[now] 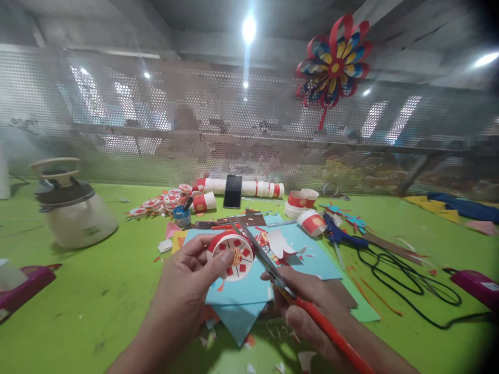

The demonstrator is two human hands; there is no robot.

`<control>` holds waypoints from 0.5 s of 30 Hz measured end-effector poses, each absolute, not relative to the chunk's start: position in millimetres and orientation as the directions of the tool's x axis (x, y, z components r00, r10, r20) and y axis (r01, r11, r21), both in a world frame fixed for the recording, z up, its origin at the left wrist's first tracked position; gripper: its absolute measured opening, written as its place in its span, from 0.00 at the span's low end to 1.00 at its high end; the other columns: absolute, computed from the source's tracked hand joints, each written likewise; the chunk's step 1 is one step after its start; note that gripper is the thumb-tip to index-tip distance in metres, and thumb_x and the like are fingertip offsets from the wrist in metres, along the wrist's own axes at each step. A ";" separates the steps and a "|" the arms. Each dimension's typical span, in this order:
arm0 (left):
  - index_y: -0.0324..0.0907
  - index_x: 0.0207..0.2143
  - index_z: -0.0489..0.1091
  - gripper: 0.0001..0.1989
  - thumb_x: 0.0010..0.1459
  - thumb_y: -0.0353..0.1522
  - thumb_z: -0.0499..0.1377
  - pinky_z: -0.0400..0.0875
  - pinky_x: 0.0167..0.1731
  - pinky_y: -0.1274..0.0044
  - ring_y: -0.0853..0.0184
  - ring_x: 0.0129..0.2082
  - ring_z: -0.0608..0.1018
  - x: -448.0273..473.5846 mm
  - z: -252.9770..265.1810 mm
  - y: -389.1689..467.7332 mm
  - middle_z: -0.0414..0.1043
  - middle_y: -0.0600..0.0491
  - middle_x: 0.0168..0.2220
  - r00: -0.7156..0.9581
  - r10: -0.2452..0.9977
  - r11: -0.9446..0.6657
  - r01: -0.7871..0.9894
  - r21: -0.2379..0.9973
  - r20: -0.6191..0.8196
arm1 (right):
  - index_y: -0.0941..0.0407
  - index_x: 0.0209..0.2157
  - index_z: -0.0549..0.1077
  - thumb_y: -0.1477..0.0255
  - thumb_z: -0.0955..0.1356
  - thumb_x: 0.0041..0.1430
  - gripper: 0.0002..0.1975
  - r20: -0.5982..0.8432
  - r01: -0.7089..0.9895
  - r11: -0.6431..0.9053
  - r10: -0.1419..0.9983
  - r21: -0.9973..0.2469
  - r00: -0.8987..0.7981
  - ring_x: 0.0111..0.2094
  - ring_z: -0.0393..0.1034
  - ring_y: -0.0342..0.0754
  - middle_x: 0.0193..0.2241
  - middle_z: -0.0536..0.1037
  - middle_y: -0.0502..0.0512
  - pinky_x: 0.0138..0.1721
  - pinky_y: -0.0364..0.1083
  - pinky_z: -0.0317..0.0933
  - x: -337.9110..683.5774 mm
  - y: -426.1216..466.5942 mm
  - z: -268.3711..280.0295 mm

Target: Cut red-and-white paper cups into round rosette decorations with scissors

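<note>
Between the thumb and fingers of my left hand (191, 275) is the cut-down bottom of a paper cup (242, 269), white inside with red shapes around a yellow and red centre. My right hand (304, 298) is closed on a pair of scissors (267, 259) with orange-red handles. The blades point up and left, slightly parted, at the right rim of the cup bottom. Whether they touch it I cannot tell. Beneath both hands lie blue paper sheets (319, 264) strewn with red and white scraps.
Behind are a phone (233, 191), stacked paper cups (253, 188), decorated discs (154, 204) and a blue jar (181, 215). A large jug (76, 213) stands left. To the right lie a blue glue gun (343, 232), its black cable (405, 278) and a tipped cup (312, 222).
</note>
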State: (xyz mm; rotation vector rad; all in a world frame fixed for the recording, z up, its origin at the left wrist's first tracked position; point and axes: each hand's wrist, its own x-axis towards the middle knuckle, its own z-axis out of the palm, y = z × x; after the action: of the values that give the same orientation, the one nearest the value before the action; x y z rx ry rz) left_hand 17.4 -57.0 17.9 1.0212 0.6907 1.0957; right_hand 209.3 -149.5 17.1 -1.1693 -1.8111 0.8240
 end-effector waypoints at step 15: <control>0.40 0.36 0.74 0.17 0.43 0.34 0.71 0.72 0.25 0.81 0.70 0.23 0.77 18.9 18.8 -60.8 0.78 0.52 0.26 0.365 0.931 0.151 -0.416 0.897 0.013 | 0.55 0.44 0.70 0.57 0.64 0.62 0.17 0.354 0.448 0.414 0.910 -0.792 -0.215 0.27 0.62 0.42 0.30 0.70 0.50 0.27 0.41 0.57 202.6 -150.1 18.0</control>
State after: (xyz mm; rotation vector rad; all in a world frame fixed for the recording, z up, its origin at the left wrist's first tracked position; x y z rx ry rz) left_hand 18.9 -60.8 18.8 0.9784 0.6527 1.0721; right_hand 202.6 -150.1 18.0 -1.1677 -1.8275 0.6913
